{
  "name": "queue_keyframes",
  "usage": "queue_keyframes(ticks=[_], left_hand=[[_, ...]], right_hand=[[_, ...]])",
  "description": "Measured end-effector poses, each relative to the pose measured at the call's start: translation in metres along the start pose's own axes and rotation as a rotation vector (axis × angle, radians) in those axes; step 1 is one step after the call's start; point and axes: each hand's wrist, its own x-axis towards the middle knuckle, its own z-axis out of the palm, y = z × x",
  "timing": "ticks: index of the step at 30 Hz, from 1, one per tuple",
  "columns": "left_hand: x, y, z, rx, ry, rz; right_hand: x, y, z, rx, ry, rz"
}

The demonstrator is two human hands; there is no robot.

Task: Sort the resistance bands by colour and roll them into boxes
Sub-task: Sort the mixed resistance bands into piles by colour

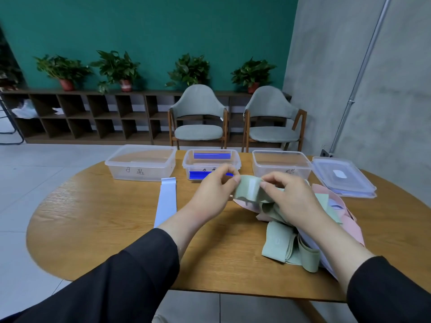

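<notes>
Both the left hand [215, 187] and the right hand [289, 197] pinch a green band [248, 188] between thumb and fingertips, lifted over the middle of the tabletop [105, 229] above a heap of bands [326, 220] toward its right edge, with three clear boxes [142, 163] along the far edge.
</notes>
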Motion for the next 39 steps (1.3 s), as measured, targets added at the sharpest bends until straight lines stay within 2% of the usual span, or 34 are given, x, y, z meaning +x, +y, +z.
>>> queue_keyframes(ticks=[3,7,11,14,18,22,26,32,36,39], left_hand=[[0.005,0.014,0.000,-0.032,0.016,-0.011],[0.005,0.019,0.005,-0.176,-0.031,-0.174],[0.005,0.023,0.004,-0.292,0.000,-0.280],[0.009,0.026,0.003,-0.090,0.101,-0.220],[0.016,0.040,-0.003,0.013,0.206,-0.062],[0.021,0.057,-0.004,0.155,0.229,0.120],[0.028,0.072,-0.005,0.155,0.311,0.225],[0.036,0.083,-0.011,0.076,0.401,0.237],[0.037,0.077,-0.014,0.056,0.363,0.195],[0.036,0.070,-0.017,0.027,0.395,0.151]], right_hand=[[0.007,-0.011,-0.002,0.049,0.041,0.017],[0.015,-0.016,-0.003,0.004,0.101,-0.023],[0.011,-0.009,-0.001,0.063,0.067,0.008],[0.006,-0.002,0.003,0.095,0.006,0.066],[0.004,0.003,0.007,0.133,0.007,0.131],[0.011,-0.003,0.007,-0.045,0.081,0.048],[0.019,-0.015,0.003,-0.107,0.142,-0.035],[0.019,-0.014,-0.002,-0.049,0.084,0.016],[0.017,-0.006,0.000,0.029,0.028,0.093],[0.018,-0.004,0.001,0.070,-0.002,0.125]])
